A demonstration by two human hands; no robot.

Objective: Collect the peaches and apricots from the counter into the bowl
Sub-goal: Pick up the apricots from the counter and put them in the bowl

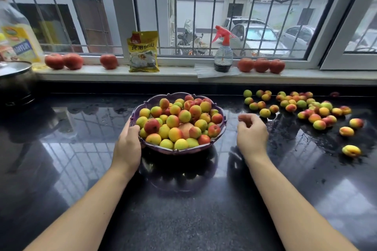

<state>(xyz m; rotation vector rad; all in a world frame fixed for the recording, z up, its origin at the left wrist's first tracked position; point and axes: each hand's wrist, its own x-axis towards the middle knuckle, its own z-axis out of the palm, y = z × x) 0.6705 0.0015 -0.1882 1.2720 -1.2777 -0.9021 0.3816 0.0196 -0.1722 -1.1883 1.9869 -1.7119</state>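
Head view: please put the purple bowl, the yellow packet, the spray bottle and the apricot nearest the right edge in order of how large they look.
1. purple bowl, clearly largest.
2. yellow packet and spray bottle look about equal; both stand farther back, so I do not rank them.
3. apricot, smallest.

bowl (221,117) centre, loose apricots (302,108) right

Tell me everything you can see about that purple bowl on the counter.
The purple bowl looks like translucent plastic, with a scalloped, petal-shaped rim. It stands upright on the glossy black counter, which mirrors it, and is heaped above the rim with small yellow-green and red fruit. The left hand holds its near left edge, thumb over the rim. The right hand hangs just right of it, not touching.
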